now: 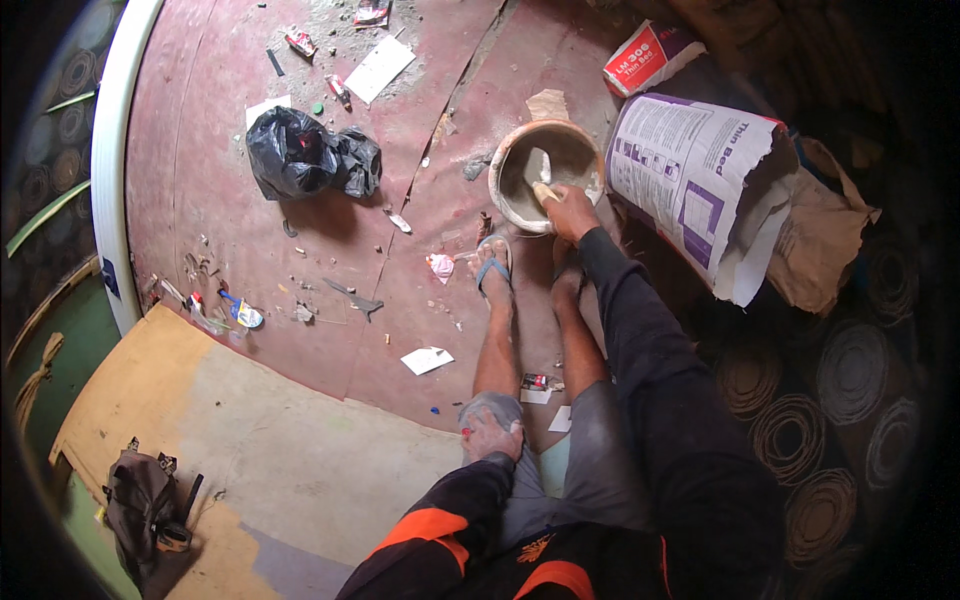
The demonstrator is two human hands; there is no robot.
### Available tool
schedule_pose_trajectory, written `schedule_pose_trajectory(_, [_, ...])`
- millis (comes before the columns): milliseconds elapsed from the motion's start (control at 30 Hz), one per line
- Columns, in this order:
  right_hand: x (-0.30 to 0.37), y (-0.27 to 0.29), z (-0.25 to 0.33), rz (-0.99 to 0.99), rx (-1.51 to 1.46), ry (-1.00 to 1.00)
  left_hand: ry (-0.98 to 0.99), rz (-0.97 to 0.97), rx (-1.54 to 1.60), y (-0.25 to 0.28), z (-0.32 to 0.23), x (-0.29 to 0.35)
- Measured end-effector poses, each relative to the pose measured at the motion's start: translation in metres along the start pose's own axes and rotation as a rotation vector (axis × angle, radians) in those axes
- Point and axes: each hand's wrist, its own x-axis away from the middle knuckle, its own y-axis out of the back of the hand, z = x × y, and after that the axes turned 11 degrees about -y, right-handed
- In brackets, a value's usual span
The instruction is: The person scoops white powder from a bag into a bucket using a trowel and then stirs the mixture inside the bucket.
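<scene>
My right hand (572, 213) is closed round the pale handle of a small trowel (540, 166). Its blade, coated with whitish paste, is inside a round bowl (497, 190) with a smeared, light rim. Grey, wet-looking material (570, 160) lies in the bowl, which stands on the floor just beyond my feet. My left hand (491, 434) lies on my left knee with its fingers apart, holding nothing that I can see. A small red spot shows beside its fingers, too small to name.
Right of the bowl lies a large torn paper sack (670, 185), with a red-and-white bag piece (650, 58) behind it. A black plastic bag (292, 155) sits far left. Litter dots the reddish floor (300, 350). A dark backpack (145, 510) lies on a board (290, 440) at near left.
</scene>
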Motion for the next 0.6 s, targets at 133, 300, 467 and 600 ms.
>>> schedule_pose_trajectory(133, [0.014, -0.009, -0.003, -0.122, 0.355, -0.029, -0.004, -0.010, 0.008, 0.004, 0.000, 0.002])
schedule_pose_trajectory(300, [0.010, -0.046, 0.008, -0.072, 0.309, -0.047, 0.009, -0.003, 0.024, 0.003, 0.001, 0.001])
schedule_pose_trajectory(467, [0.000, -0.001, 0.001, -0.038, 0.102, 0.020, -0.001, -0.025, -0.008, -0.002, 0.002, 0.000])
schedule_pose_trajectory(600, [-0.002, -0.009, -0.007, -0.097, 0.350, -0.027, -0.008, -0.010, 0.004, 0.005, 0.001, 0.001])
